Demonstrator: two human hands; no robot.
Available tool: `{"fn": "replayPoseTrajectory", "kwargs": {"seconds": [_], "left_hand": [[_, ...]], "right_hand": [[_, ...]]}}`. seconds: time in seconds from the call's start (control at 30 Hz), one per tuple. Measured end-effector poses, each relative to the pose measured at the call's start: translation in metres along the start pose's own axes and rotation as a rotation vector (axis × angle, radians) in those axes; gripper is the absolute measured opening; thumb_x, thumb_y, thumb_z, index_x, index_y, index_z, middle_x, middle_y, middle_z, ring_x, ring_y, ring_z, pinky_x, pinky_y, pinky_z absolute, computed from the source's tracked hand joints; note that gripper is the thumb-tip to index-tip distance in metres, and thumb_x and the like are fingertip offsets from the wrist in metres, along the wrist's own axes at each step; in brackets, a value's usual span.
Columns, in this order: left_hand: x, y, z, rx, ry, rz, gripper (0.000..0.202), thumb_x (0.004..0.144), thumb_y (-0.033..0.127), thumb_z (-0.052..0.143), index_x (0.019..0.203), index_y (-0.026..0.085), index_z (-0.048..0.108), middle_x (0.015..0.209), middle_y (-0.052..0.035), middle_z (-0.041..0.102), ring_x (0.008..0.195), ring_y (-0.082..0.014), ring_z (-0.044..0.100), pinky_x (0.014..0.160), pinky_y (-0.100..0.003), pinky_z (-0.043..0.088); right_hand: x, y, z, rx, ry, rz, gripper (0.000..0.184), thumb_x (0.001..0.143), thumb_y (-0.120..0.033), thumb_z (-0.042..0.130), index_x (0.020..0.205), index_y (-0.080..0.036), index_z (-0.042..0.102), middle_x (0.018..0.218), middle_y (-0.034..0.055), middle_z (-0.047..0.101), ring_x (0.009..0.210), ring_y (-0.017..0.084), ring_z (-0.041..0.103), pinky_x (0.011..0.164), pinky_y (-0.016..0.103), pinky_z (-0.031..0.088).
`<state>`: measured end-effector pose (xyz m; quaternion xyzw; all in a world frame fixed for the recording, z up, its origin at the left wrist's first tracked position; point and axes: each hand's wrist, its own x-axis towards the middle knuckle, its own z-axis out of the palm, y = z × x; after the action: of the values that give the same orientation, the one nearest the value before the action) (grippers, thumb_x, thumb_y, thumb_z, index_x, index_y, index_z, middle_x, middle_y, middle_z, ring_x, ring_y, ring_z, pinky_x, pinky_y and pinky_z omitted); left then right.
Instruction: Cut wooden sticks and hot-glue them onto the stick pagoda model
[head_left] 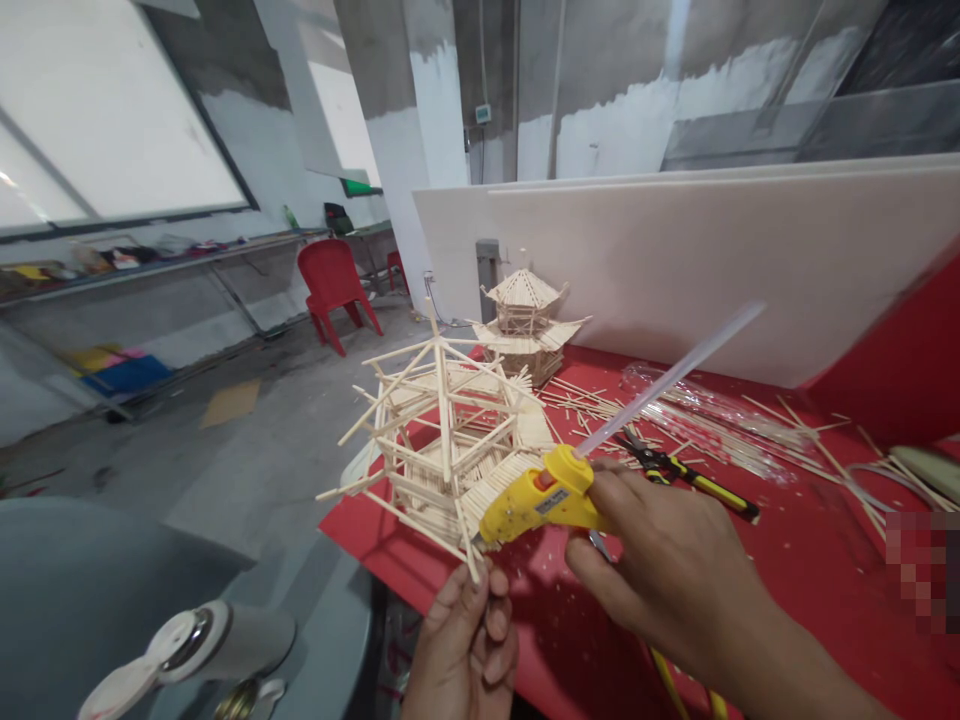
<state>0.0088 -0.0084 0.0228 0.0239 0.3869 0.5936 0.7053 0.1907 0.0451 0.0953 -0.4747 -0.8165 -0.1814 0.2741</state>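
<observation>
My right hand [667, 550] is wrapped round a yellow hot glue gun [536, 500], with a long clear glue stick [675, 375] sticking out of its back. The gun's nozzle touches or nearly touches the front lower corner of a pavilion model [442, 430] made of thin wooden sticks. At that corner, the fingertips of my left hand [469, 635] are closed on the end of a projecting stick. The model's upper roof is a bare frame, while part of the lower roof is covered with sticks. Behind it stands a finished-looking stick pagoda [525, 325].
Pliers [686, 475] with black and yellow handles lie on the red tabletop [810, 600], beside loose sticks and plastic wrapping [712, 420]. White boards [675, 260] stand along the back. At lower left, an open white bottle [225, 640] rests on a grey stool [322, 620]. A red chair [334, 285] stands farther off.
</observation>
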Motion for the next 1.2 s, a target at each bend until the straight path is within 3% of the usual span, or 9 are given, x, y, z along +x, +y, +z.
{"fn": "replayPoseTrajectory", "kwargs": {"seconds": [0.37, 0.93, 1.2], "left_hand": [[-0.0005, -0.0016, -0.0004, -0.036, -0.017, -0.009, 0.033, 0.057, 0.025, 0.095, 0.073, 0.013, 0.068, 0.067, 0.0032, 0.062, 0.044, -0.0005, 0.044, 0.035, -0.010, 0.033], [0.0024, -0.0024, 0.0002, -0.032, 0.001, -0.014, 0.037, 0.058, 0.026, 0.094, 0.077, 0.013, 0.065, 0.069, 0.0032, 0.061, 0.047, -0.0017, 0.047, 0.036, -0.011, 0.033], [0.0008, -0.0022, 0.0012, -0.010, 0.012, 0.001, 0.038, 0.058, 0.023, 0.094, 0.076, 0.014, 0.063, 0.068, 0.0032, 0.062, 0.047, -0.0021, 0.048, 0.036, -0.011, 0.032]], "right_hand": [[-0.0037, 0.0022, -0.0021, -0.003, -0.011, 0.002, 0.003, 0.086, -0.025, 0.041, 0.089, -0.025, 0.042, 0.064, -0.0018, 0.060, 0.046, 0.020, 0.058, 0.052, 0.030, 0.024], [-0.0044, 0.0028, -0.0033, -0.018, 0.009, 0.009, 0.006, 0.088, -0.028, 0.040, 0.083, -0.025, 0.042, 0.056, -0.0036, 0.053, 0.044, 0.019, 0.056, 0.051, 0.029, 0.024], [-0.0005, -0.0020, -0.0051, 0.014, -0.004, 0.006, 0.004, 0.086, -0.023, 0.041, 0.082, -0.025, 0.042, 0.058, -0.0029, 0.056, 0.045, 0.018, 0.056, 0.051, 0.029, 0.024]]}}
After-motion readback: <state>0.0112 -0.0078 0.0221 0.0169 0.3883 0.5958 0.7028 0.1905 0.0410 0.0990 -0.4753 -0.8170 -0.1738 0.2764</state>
